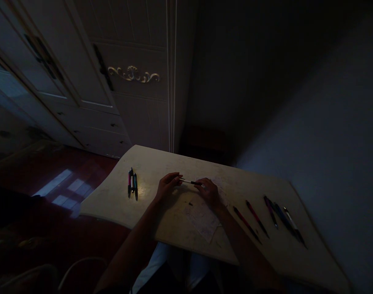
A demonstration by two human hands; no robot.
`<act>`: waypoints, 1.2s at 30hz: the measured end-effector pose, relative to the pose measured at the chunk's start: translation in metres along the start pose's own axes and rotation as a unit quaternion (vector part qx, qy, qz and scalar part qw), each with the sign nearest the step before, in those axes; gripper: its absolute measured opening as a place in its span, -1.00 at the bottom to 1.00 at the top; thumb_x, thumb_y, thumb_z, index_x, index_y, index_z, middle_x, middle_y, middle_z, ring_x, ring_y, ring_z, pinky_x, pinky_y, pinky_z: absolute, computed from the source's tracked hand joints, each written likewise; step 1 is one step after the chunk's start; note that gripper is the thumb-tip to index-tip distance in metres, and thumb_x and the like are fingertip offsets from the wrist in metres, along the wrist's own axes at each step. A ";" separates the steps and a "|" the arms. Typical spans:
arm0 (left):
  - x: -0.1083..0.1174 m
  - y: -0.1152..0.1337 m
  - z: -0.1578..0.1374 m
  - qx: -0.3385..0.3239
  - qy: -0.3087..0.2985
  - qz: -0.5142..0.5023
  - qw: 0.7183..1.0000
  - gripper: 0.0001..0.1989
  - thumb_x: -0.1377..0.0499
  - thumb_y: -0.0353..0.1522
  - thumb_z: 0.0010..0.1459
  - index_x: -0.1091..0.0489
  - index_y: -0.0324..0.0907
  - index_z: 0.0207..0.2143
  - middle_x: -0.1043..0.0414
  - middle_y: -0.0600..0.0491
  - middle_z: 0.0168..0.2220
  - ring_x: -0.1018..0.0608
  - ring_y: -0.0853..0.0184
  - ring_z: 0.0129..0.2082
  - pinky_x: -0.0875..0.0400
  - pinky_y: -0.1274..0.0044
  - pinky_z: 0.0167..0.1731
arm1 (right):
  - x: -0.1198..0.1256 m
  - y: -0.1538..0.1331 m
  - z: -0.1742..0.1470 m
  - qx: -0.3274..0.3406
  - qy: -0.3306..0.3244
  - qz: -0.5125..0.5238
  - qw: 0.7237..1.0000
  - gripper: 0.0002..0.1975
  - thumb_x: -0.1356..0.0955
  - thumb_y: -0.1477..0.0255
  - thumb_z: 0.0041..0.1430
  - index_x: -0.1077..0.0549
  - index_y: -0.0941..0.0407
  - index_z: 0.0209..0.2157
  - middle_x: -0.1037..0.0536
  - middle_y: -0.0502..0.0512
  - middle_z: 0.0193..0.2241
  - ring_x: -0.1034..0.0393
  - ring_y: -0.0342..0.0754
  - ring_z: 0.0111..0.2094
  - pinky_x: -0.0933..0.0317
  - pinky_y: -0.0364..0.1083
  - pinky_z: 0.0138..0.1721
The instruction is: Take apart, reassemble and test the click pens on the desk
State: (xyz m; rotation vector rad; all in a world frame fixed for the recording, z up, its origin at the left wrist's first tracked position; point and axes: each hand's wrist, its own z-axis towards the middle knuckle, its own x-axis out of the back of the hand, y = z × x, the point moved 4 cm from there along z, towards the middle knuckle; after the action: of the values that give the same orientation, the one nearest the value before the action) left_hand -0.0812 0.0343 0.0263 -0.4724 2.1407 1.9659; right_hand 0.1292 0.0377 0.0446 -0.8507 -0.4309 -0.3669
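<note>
Above the middle of the table, a pen (189,181) with a white middle and a dark end lies level between my two hands. My left hand (168,185) is closed, its fingertips at the pen's left end; a thin dark piece also shows by those fingers, too dim to make out. My right hand (209,193) pinches the dark right end. Below them on the table is a small dark bit (190,203). A sheet of marked paper (203,222) lies partly under my right hand and forearm.
Several pens (132,183) lie side by side at the left of the table (157,163). On the right are two red pens (247,224) and several darker ones (284,218). A wardrobe (137,110) stands behind, and a wall (327,155) borders the right side.
</note>
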 end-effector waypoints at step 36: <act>-0.008 -0.001 -0.005 -0.025 0.036 0.022 0.999 -0.54 -0.37 -0.14 -0.07 -0.34 -0.21 -0.22 -0.52 0.04 -0.45 -0.61 0.27 -0.46 -0.49 0.45 -0.37 | -0.009 -0.006 -0.009 0.008 -0.004 -0.079 0.997 -0.79 -0.33 0.28 0.29 -0.46 0.10 -0.37 -0.51 0.10 -0.44 -0.35 0.00 -0.36 -0.20 -0.04 -0.28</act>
State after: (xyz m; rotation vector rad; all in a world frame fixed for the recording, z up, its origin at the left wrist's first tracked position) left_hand -0.0735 0.0301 0.0290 -0.5168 2.1651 2.0610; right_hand 0.1210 0.0282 0.0381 -0.8040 -0.5103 -0.5061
